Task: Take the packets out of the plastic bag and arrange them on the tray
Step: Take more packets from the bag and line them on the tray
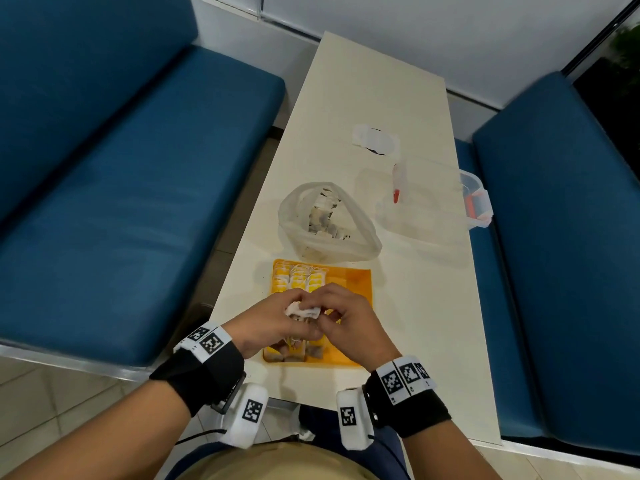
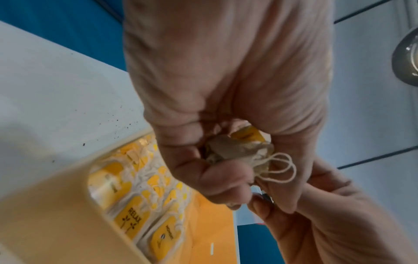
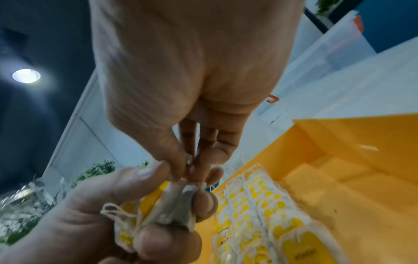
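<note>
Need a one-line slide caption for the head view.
Left hand holds a bunch of packets over the orange tray; right hand pinches one.

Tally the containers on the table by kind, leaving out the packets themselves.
Orange tray: 1
Clear plastic bag: 1
Clear plastic box with orange latches: 1
Total: 3 containers

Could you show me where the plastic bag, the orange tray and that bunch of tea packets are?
plastic bag (image 1: 360,237): head view, right wall.
orange tray (image 1: 353,282): head view, bare floor.
bunch of tea packets (image 3: 167,209): right wrist view, gripped middle.
</note>
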A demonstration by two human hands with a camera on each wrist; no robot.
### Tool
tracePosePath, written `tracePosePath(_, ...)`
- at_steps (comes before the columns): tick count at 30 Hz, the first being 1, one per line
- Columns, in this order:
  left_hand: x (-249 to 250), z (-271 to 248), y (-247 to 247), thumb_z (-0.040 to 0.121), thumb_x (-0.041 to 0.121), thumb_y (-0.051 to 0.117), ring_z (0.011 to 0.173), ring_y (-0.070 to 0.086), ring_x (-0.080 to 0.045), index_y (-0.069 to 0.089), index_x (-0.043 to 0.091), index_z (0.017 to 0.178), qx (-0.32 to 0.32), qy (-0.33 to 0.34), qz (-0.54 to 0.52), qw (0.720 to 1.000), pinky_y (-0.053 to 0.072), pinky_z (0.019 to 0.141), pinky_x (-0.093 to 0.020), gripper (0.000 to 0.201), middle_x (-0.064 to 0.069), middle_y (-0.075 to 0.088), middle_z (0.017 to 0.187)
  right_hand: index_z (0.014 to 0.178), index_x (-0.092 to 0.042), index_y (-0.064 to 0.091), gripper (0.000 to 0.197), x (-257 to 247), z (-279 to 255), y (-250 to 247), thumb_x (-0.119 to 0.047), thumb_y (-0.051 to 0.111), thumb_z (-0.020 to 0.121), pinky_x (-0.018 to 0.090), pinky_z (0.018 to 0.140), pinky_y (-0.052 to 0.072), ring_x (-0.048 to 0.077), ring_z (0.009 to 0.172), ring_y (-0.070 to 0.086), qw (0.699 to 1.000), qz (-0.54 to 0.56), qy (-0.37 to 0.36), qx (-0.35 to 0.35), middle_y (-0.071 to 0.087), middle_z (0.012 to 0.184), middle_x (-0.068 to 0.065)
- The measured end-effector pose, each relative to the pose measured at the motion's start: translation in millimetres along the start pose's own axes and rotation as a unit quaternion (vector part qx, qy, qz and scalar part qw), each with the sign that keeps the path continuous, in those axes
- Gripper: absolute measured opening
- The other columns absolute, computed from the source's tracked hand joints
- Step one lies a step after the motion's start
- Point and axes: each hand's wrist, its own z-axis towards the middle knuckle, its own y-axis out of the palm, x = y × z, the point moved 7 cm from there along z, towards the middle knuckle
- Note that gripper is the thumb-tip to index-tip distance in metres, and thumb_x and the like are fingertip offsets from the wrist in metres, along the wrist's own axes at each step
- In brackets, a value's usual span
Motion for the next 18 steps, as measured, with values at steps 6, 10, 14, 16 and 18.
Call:
tracePosePath(6,-5,-3,-8,0.085,0.018,0.081,0.070,0.061,-0.012,0.070,0.030,0.116,0.018,0.001,-0.035,0.999,0.043,0.052,-0.025,0.035,0.002,0.068,0.087,0.098,-0.023,0.076,0.029,19,-3,-2,0.002,0.070,0.085,0.027,0.074,0.054,0.010,0.081,0.067,0.989,0.098,0.099,0.049,0.071,0.090,-0.007)
tracePosePath(10,-9,-3,-14,0.089,0.023,0.078,0.065,0.058,-0.009,0.070,0.023,0.119,0.050,0.003,-0.077,0.996,0.041,0.052,-0.025,0.031,0.003,0.068,0.085,0.106,0.004,0.066,0.021,27,-7,-2,0.010,0.065,0.087,0.027,0.058,0.050,0.013,0.066,0.066,0.947,0.266,0.155,0.086,0.071,0.082,0.008)
tracePosePath(14,-7,-3,-25,0.088,0.029,0.076,0.065,0.056,-0.014,0.073,0.018,0.106,0.132,0.013,-0.120,0.984,0.042,0.052,-0.024,0.021,0.002,0.066,0.078,0.110,0.003,0.059,0.023,33,-11,6,0.010,0.062,0.089,0.028,0.058,0.048,0.027,0.072,0.065,0.889,0.405,0.199,0.081,0.070,0.084,0.014)
tracePosePath(16,-2,-3,-30,0.088,0.029,0.077,0.064,0.056,-0.012,0.075,0.018,0.097,0.164,0.030,-0.097,0.981,0.043,0.052,-0.024,0.014,0.007,0.065,0.074,0.111,0.000,0.060,0.024,32,-11,8,0.008,0.064,0.089,0.029,0.061,0.050,0.029,0.079,0.067,0.900,0.377,0.208,0.070,0.072,0.090,0.012)
tracePosePath(18,5,-3,-38,0.086,0.029,0.080,0.063,0.058,-0.005,0.077,0.018,0.094,0.196,0.061,-0.029,0.978,0.044,0.055,-0.020,0.014,0.012,0.067,0.075,0.115,-0.011,0.063,0.032,29,-10,3,0.003,0.069,0.087,0.027,0.068,0.055,0.023,0.090,0.068,0.939,0.270,0.200,0.078,0.072,0.104,0.003)
